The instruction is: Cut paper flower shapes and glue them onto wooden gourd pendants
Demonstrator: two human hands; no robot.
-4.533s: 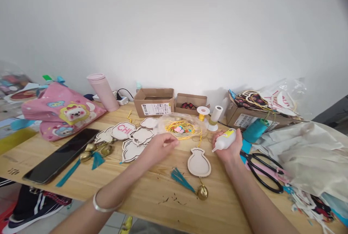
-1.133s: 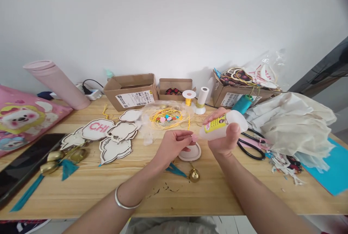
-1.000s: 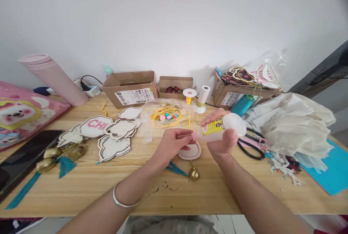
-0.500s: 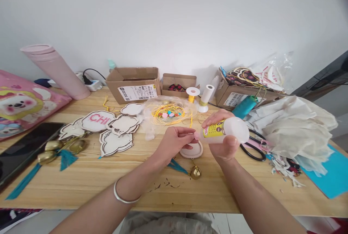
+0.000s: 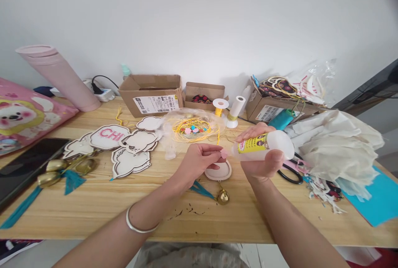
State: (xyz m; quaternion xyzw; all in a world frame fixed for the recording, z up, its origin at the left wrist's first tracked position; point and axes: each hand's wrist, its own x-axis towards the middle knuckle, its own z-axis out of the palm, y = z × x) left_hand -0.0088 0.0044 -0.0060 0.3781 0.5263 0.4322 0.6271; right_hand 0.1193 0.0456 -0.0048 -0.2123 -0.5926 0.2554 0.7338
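Note:
Between the fingertips of my left hand [image 5: 202, 162] is a small pink flower-shaped piece [image 5: 223, 154]. My right hand [image 5: 264, 166] is wrapped round a white glue bottle [image 5: 255, 145] with a yellow label, tilted on its side with its tip end toward the pink piece. A small gap shows between them. Under my hands lies a pale oval plaque [image 5: 219, 171], partly hidden by my left fingers. A round gold bell [image 5: 223, 196] hangs off its lower edge, and a teal tassel [image 5: 202, 190] lies beside it.
Cloud-shaped wooden plaques [image 5: 132, 164] and gold bells [image 5: 49, 179] lie to the left. Behind are a plastic bag with yellow cord [image 5: 191, 131], a thread spool [image 5: 220, 104] and cardboard boxes [image 5: 149, 96]. Black-handled scissors [image 5: 290, 174] and crumpled fabric [image 5: 338, 147] are at right.
My right hand has drawn the glue bottle slightly to the right, widening the gap to the pink piece. My left hand still pinches that piece in nearly the same spot.

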